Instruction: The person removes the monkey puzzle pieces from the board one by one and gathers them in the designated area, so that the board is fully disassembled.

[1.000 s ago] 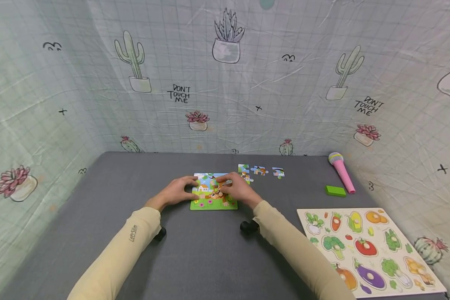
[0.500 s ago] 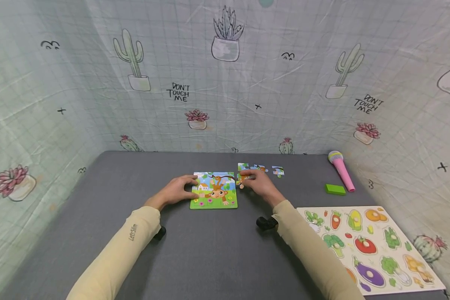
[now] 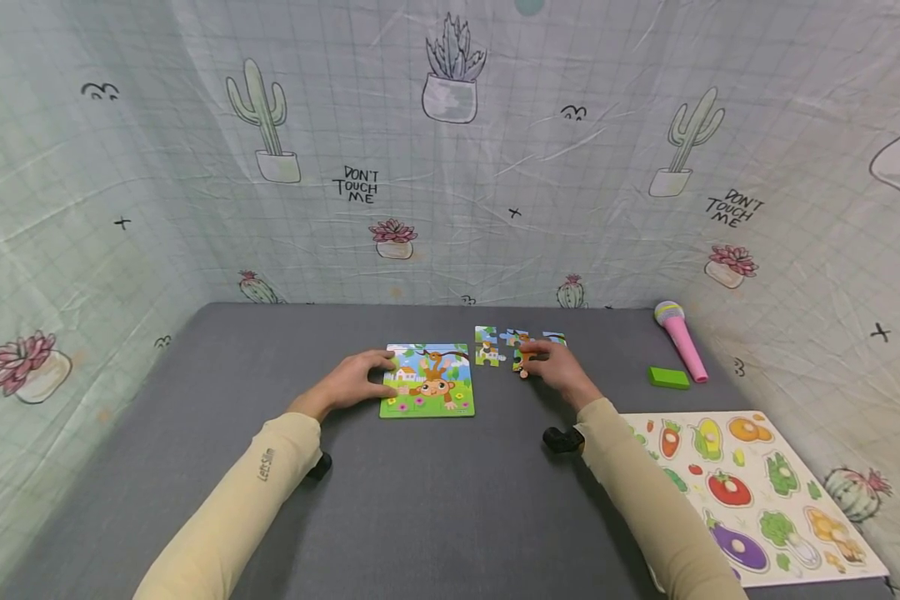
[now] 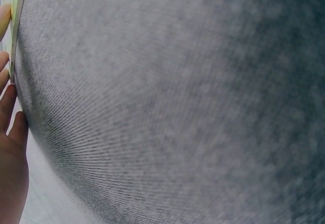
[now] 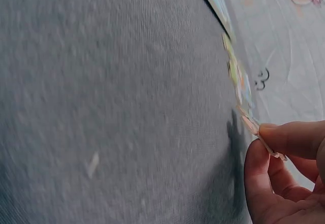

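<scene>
A puzzle board (image 3: pixel 450 375) with a monkey picture lies flat on the grey table. My left hand (image 3: pixel 348 379) rests at its left side, thumb and fingers spread along that edge; in the left wrist view the straight fingers (image 4: pixel 7 109) meet the board's edge. To the right of the board, my right hand (image 3: pixel 562 372) pinches a small puzzle piece (image 5: pixel 249 124) between thumb and fingertips. In the head view that piece shows orange and green and is partly covered by the fingers. Several loose pieces (image 3: pixel 487 353) lie behind and left of it.
A wooden vegetable board (image 3: pixel 750 454) lies at the front right, partly under my right forearm's outline. Behind it are a green block (image 3: pixel 668 378) and a pink toy microphone (image 3: pixel 682 342). A printed fabric backdrop (image 3: pixel 450 200) closes off the table's back and sides.
My right hand has moved rightward from over the puzzle board to beside the loose pieces, carrying the pinched puzzle piece. The left hand has kept its place on the board's edge.
</scene>
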The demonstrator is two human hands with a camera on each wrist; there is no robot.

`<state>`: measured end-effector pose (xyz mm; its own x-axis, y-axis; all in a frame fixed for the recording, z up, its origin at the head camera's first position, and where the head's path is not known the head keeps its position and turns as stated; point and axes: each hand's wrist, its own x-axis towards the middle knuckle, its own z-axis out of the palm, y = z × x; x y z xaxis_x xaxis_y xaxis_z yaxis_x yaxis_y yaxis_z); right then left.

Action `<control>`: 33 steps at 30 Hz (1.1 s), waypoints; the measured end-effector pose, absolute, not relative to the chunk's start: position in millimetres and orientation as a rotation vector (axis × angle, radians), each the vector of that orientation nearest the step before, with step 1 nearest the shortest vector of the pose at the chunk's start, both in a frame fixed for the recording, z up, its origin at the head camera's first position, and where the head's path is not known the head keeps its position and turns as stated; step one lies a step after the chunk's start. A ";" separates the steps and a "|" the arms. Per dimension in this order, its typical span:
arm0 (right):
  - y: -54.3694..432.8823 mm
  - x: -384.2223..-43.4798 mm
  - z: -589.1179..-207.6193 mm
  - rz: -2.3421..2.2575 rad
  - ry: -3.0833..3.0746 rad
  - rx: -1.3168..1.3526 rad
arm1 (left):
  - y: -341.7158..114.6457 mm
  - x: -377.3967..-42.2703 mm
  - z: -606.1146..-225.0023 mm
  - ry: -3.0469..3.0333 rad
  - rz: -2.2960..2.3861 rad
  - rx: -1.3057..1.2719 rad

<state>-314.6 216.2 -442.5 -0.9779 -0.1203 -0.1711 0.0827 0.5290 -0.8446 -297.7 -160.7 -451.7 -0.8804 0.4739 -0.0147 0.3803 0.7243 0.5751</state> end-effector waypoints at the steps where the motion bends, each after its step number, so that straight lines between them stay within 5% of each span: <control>1: 217.9 -315.4 -443.5 -1.428 2.563 -0.023 | -160.6 -297.5 -451.8 2.767 0.869 0.689; 33: 217.2 -325.0 -446.8 -1.227 2.735 -0.131 | -160.0 -300.5 -451.9 2.787 0.829 0.699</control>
<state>-325.0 217.2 -446.8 -0.9863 -0.1368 -0.0926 -0.0219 0.6636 -0.7478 -300.5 -160.0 -451.9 -0.8800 0.4748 -0.0115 0.3914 0.7388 0.5487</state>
